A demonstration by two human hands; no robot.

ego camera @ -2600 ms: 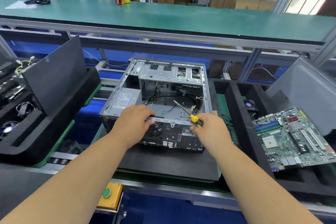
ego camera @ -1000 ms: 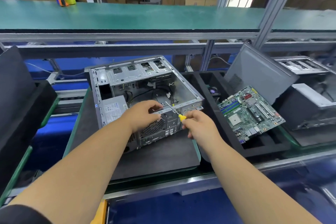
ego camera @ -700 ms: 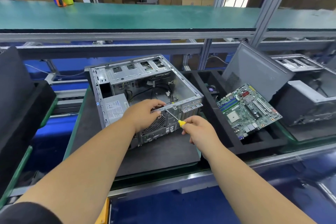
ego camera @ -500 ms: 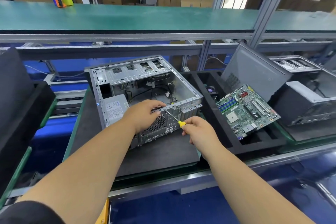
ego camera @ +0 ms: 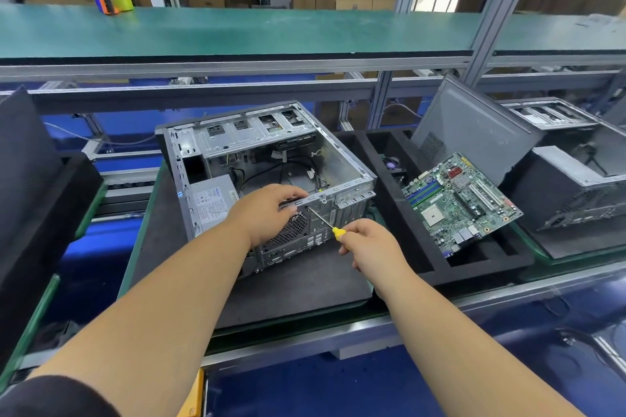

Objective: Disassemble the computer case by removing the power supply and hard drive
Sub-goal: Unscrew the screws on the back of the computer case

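Head view: the computer case [ego camera: 271,159] lay open-side up on the bench [ego camera: 305,288]. The left hand [ego camera: 267,213] gripped its near rear edge, just right of the power supply [ego camera: 211,200]. The right hand [ego camera: 369,244] pinched the screwdriver [ego camera: 323,222], whose shaft slanted up-left to the rear panel.

A black mat [ego camera: 271,294] on the green-edged pallet [ego camera: 135,247] carries the open computer case [ego camera: 271,159] (lying on its side). Right of it, a black foam tray [ego camera: 474,264] holds a tilted motherboard [ego camera: 460,203].
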